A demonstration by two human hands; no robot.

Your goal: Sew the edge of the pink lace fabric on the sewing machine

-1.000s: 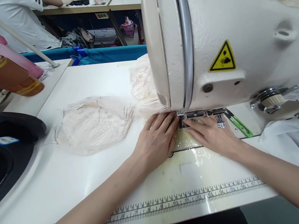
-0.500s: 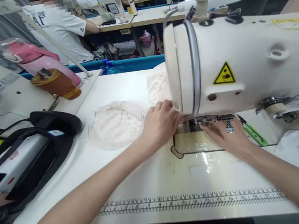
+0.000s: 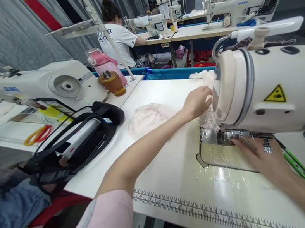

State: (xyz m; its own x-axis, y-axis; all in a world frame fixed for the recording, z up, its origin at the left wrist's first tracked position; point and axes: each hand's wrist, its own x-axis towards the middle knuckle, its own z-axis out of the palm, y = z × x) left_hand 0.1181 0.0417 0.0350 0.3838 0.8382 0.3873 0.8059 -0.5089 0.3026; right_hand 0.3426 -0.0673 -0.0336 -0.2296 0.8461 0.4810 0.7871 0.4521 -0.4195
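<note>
Behind the needle area of the sewing machine (image 3: 288, 78), my left hand (image 3: 197, 103) is closed on a pale lace fabric piece (image 3: 208, 118). The lace runs down from my fingers to the metal plate by the presser foot (image 3: 229, 136). My right hand (image 3: 266, 157) lies low under the machine head, fingers stretched toward the presser foot; its fingertips are partly hidden by the machine's parts. Another round lace piece (image 3: 149, 119) lies flat on the table, left of my left forearm. Green-handled thread snips (image 3: 297, 165) rest just right of my right hand.
A black strapped headset-like device (image 3: 86, 137) lies on the table's left side. Beyond it stand an amber cup (image 3: 113, 83), a pink bottle (image 3: 105, 65) and another sewing machine (image 3: 46, 83). A printed ruler (image 3: 199, 210) runs along the front edge. A co-worker (image 3: 119, 43) sits ahead.
The view has swung left, bringing more of the neighbouring machine into sight. My left hand has moved back and up from the presser foot with the lace; my right hand stays beside the foot.
</note>
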